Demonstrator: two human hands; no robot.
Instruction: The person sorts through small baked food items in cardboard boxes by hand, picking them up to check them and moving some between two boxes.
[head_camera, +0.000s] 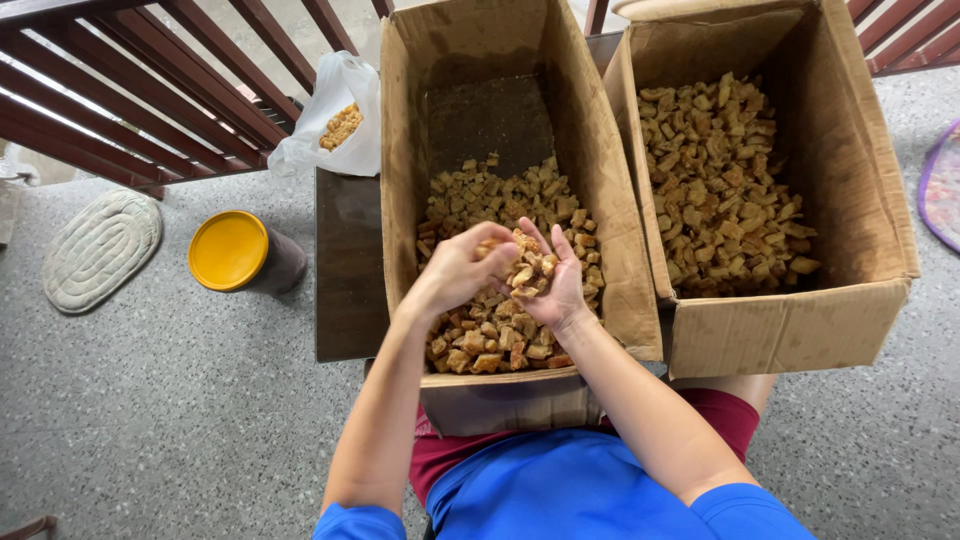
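Note:
Two open cardboard boxes stand before me, both holding many small tan, crusty chunks. Over the left box (610, 250) my right hand (556, 290) is cupped palm up with a heap of the tan chunks (525, 268) in it. My left hand (462, 268) curls over the same heap from the left, fingers touching the pieces. More chunks (495, 195) fill the box bottom below. The right box (790, 325) holds its own pile of chunks (715, 185), untouched by either hand.
The boxes rest on a dark low table (345, 270). A white plastic bag (335, 115) with a few chunks sits at its far left corner. A dark jar with a yellow lid (230, 250) and an oval mat (98, 248) lie on the speckled floor, beside a reddish-brown railing (150, 90).

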